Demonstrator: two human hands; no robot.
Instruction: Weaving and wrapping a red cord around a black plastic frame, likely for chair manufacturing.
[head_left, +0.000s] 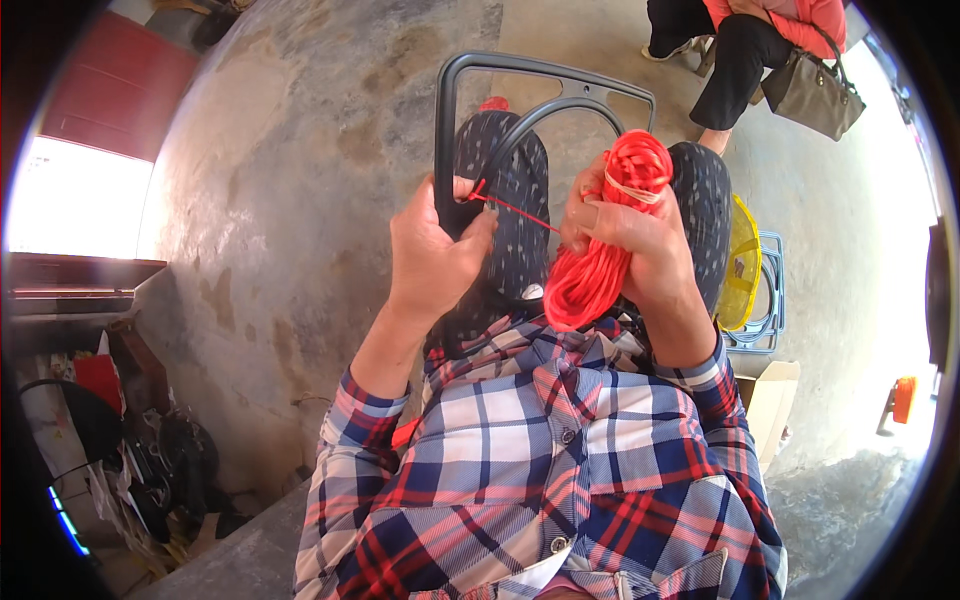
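Observation:
A black frame (pixel 447 120) with rounded corners and a curved inner bar rests over my lap, between and above my knees. My left hand (pixel 435 245) grips its left side, the fingers partly hidden behind the bar and the thumb beside a red strand. That strand (pixel 520 212) is looped around the frame by the fingertips and runs taut to the right. In my right hand (pixel 640 230) is a thick bundle of red cord (pixel 590 285), held around its middle. A pale band (pixel 632 190) circles the bundle's upper part.
At the right, a yellow basket-like piece (pixel 741 265) leans by light-blue frames (pixel 770 300), with a cardboard box (pixel 770 405) nearer me. A seated person (pixel 740 60) with a handbag (pixel 815 92) is at the far right. Piled clutter (pixel 150 450) lies at the left on the concrete floor (pixel 300 180).

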